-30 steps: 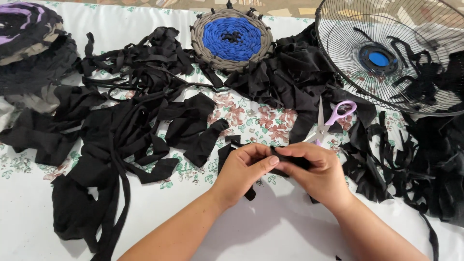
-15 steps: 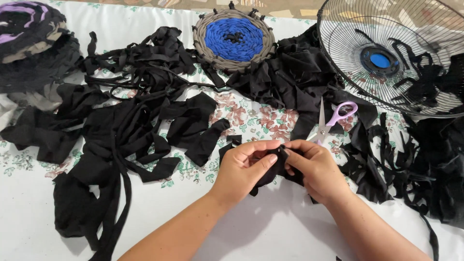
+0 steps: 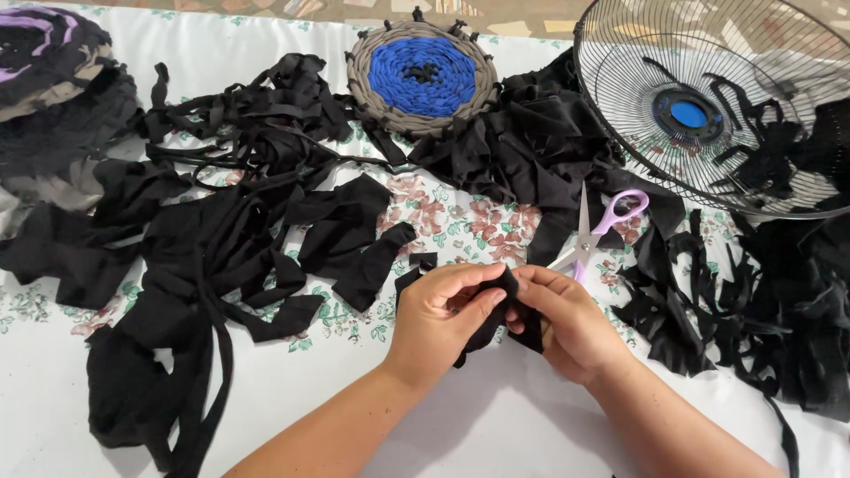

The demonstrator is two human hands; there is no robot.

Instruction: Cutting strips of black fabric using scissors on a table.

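Observation:
My left hand point(image 3: 443, 319) and my right hand point(image 3: 571, 323) meet at the lower middle of the head view. Both pinch one black fabric strip point(image 3: 507, 312) between thumb and fingers; its ends hang below and between the hands. Just behind my right hand lie scissors with lilac handles point(image 3: 595, 232), blades open, on the flowered white cloth point(image 3: 460, 217).
A heap of black fabric strips point(image 3: 221, 257) spreads at the left, more black scraps point(image 3: 753, 301) at the right. A round woven mat, blue with a grey rim point(image 3: 423, 78), lies at the back. A wire fan guard point(image 3: 717, 97) stands back right. Another woven piece point(image 3: 44, 53) sits far left.
Both hands have drawn closer together and folded the black strip between them. The view has shifted slightly; the other things lie where they were.

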